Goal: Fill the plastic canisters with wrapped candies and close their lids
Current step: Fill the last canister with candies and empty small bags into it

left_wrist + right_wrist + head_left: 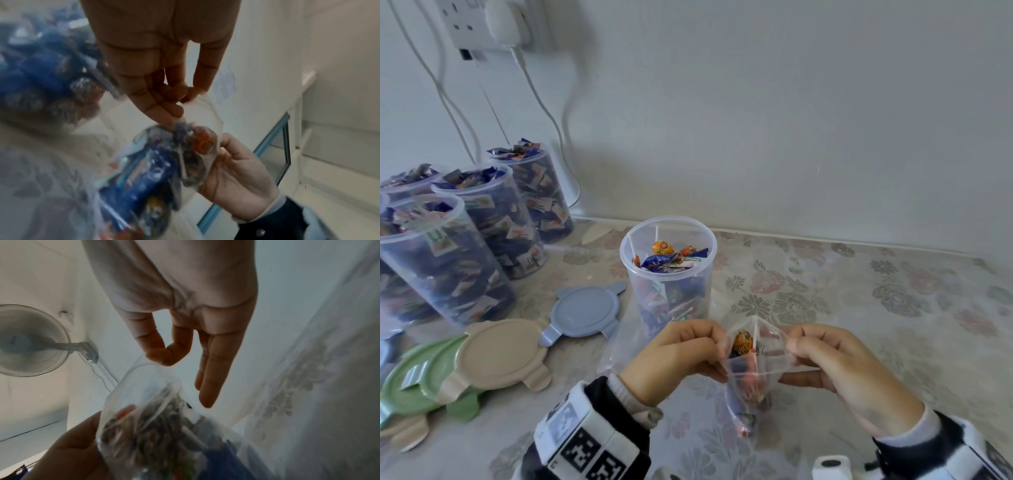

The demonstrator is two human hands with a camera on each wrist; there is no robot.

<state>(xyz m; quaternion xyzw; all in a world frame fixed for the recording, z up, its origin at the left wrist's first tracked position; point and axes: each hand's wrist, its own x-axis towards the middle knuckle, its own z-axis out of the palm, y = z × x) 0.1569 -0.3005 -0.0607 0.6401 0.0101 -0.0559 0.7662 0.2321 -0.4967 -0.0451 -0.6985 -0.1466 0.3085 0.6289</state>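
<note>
Right in front, both hands are up off the table, working a small clear plastic bag (753,359) between them: the left hand (674,356) has its fingers curled in, pinching the bag's left edge, and the right hand (835,366) pinches the right edge with thumb and forefinger, its other fingers stretched out underneath. The bag's mouth is pulled apart, and inside sits an orange-wrapped lollipop (742,342) with its white stick pointing up, plus more wrapped candies bunched lower down, hanging below the hands. From the left wrist view the contents are blurred, blue and orange wrappers mostly. Just beyond the hands stands an open clear canister (668,274) on the floral tablecloth (859,301), well filled with wrapped candies (671,258) and a couple of lollipop sticks leaning against its wall. To its left lies a blue-grey lid (585,311) flat on the cloth, and nearer the left edge a pile of beige and green lids (465,363). Farther back on the left, a cluster of full canisters (482,222), no lids on, heaped to the brim. Behind it all, the white wall with a socket and a plugged-in charger (506,24), cables trailing down.
</note>
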